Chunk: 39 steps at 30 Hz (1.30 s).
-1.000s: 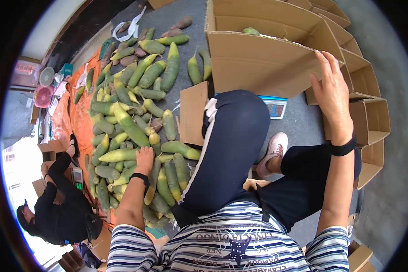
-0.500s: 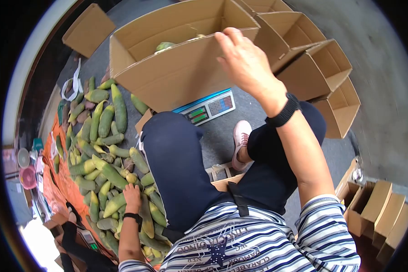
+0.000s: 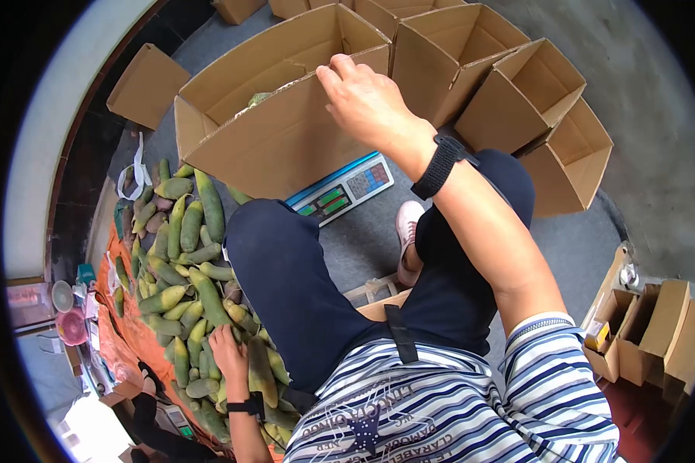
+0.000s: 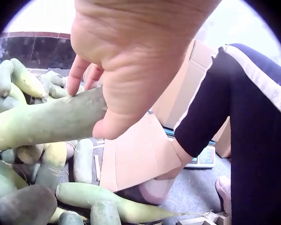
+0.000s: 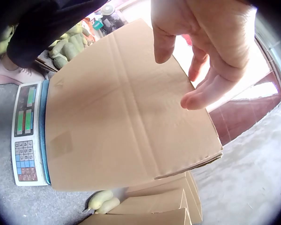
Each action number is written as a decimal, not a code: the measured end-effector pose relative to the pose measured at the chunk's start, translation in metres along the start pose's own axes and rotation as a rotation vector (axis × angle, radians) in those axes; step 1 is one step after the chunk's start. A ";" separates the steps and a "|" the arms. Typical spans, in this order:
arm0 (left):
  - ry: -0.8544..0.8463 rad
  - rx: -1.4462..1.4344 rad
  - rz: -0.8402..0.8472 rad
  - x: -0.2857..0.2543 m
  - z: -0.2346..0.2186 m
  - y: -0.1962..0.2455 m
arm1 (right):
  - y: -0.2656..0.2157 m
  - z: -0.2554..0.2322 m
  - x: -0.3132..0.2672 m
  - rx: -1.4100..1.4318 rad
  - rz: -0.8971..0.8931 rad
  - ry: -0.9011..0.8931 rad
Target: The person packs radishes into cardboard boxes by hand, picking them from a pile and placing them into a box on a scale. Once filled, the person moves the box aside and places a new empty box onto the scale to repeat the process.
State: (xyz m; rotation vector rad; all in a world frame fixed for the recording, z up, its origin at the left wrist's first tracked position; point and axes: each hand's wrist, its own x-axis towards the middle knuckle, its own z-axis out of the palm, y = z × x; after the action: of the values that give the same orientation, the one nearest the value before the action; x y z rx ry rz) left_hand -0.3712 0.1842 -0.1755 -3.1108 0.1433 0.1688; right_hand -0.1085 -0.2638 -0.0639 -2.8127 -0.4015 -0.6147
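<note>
The step in hand seems to be handling one long, smooth radish, darker green at the gripped end and paler beyond (image 4: pixel 47 123); for this, the left hand (image 3: pixel 230 356) is best keeping its thumb and fingers opposed around the thick end, steadying the paler end so that it is not scraping the heap of green radishes (image 3: pixel 195 241) around it; a firm but gentle hold is probably sparing the skin. The left grip is opening only as wide as the radish and is holding it, thumb on one side, fingers on the other; the radish is lying by the person's left knee, above the heap. The right hand (image 3: pixel 369 102) is hovering at the rim of a large brown corrugated cardboard box (image 3: pixel 274 158), which is standing on a white-and-blue digital scale (image 3: pixel 351 187); its fingers are bending loosely, apart from the thumb, holding nothing; whether they are touching the cardboard, I cannot tell.
</note>
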 end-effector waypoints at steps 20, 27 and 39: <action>1.231 -0.872 -0.129 0.085 -0.272 0.009 | 0.005 0.003 -0.004 0.041 -0.012 0.010; 1.157 -1.150 0.206 0.203 -0.286 0.086 | 0.004 0.001 -0.003 0.038 -0.015 -0.008; 0.366 -0.380 0.348 0.272 -0.175 0.125 | 0.015 0.017 -0.013 -0.001 0.022 -0.230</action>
State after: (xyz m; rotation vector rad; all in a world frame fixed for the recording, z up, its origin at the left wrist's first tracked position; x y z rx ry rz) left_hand -0.0952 0.0304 -0.0335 -3.4247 0.7422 -0.4229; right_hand -0.1087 -0.2761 -0.0867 -2.8933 -0.4098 -0.2871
